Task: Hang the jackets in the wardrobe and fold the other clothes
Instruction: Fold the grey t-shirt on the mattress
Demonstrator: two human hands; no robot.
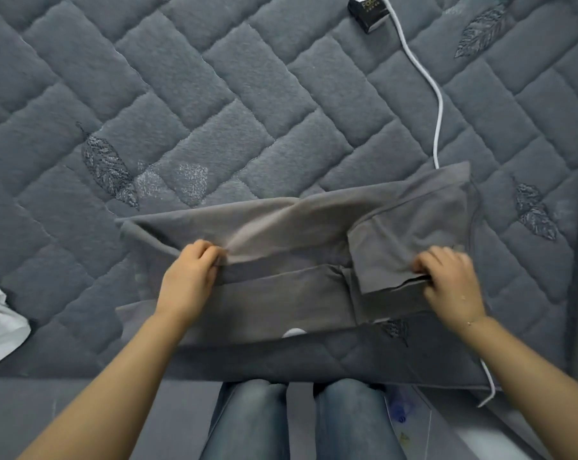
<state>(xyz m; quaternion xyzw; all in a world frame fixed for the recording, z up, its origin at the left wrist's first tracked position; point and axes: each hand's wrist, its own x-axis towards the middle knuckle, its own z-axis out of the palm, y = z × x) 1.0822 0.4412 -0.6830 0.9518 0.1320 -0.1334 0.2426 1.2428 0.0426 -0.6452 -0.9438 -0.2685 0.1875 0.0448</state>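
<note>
Quilted bedspread (214, 94), soft grey garment (281, 293), hands pinching

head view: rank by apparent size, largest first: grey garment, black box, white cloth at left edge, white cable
1. grey garment, clearly largest.
2. white cloth, though cut off by the frame.
3. white cable: long but thin, so unsure against the cloth.
4. black box, smallest; also farthest from the camera.

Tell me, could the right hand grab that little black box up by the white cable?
Probably not from here. The right hand is pinching the gray garment near the bed's front edge, while the black box lies far up the quilted bedspread. Nothing blocks the way; it just looks too far without leaning in.
</note>
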